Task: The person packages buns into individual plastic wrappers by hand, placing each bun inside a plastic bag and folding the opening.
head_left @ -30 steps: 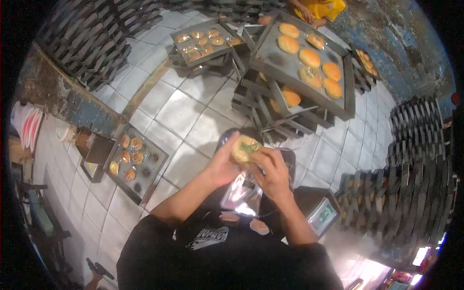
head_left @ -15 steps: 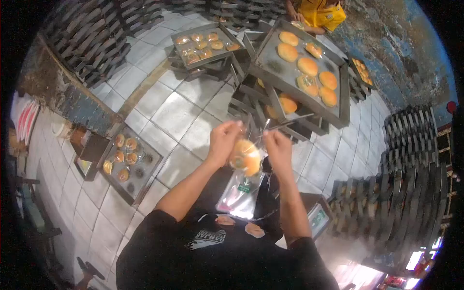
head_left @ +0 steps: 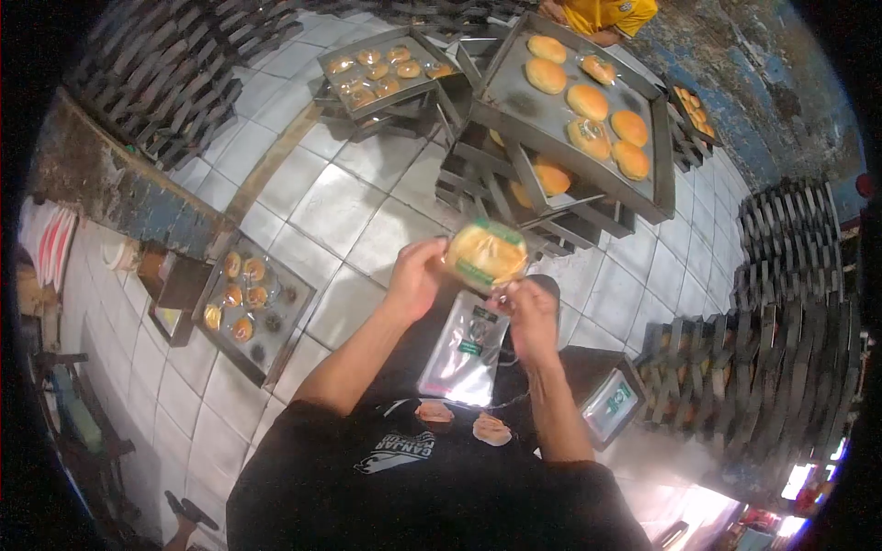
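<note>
A round golden bun in a clear plastic bag with green print point(head_left: 487, 255) is held up in front of me. My left hand point(head_left: 418, 275) is closed on its left edge. At the lower right corner of the bag, my right hand point(head_left: 528, 317) pinches the plastic, its fingers closed. Below the hands, on my lap, lies a stack of flat clear bags point(head_left: 464, 358) with green labels. Ahead and to the right, a large metal tray point(head_left: 514, 138) carries several buns, some bare and some wrapped.
Bagged buns lie in a tray point(head_left: 299, 335) on the left floor and another tray point(head_left: 326, 66) farther ahead. Stacked trays point(head_left: 781, 386) rise on the right. A box of bags point(head_left: 611, 413) sits beside my right arm. A person in yellow point(head_left: 611, 16) is beyond the large tray.
The bagged bun has risen and turned, so its green print shows. My right hand has moved down from the bag's top to its lower right corner; my left hand now grips its side.
</note>
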`<move>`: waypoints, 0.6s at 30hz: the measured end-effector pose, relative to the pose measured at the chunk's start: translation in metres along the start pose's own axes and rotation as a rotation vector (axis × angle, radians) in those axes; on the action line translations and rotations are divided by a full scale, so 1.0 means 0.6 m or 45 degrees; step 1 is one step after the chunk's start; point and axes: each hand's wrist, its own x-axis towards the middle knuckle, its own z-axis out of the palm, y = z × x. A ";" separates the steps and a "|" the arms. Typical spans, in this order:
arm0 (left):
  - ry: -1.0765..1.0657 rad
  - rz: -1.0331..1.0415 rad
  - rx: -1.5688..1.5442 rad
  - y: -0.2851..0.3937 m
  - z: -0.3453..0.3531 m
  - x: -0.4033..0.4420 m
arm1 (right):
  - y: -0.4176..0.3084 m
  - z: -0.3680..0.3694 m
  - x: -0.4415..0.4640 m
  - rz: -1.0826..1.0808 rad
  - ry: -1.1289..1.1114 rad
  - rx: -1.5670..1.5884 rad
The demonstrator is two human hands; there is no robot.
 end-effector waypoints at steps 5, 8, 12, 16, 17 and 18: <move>-0.107 0.142 -0.091 0.029 0.133 0.027 | -0.169 0.004 0.101 -0.979 0.279 -1.002; -0.196 0.193 0.733 -0.001 0.113 -0.012 | -0.202 0.019 0.134 -1.340 0.357 -1.473; -0.324 0.588 1.659 -0.017 0.049 -0.110 | -0.142 0.036 0.053 -0.810 -0.125 -1.150; -0.429 0.942 2.329 -0.015 0.006 -0.135 | -0.028 -0.019 -0.023 -0.785 -0.547 -1.366; -0.588 1.067 2.293 -0.013 0.001 -0.129 | -0.020 -0.030 -0.041 -0.777 -0.505 -1.427; -0.760 1.184 2.234 -0.014 -0.001 -0.124 | -0.014 -0.041 -0.060 -0.758 -0.450 -1.494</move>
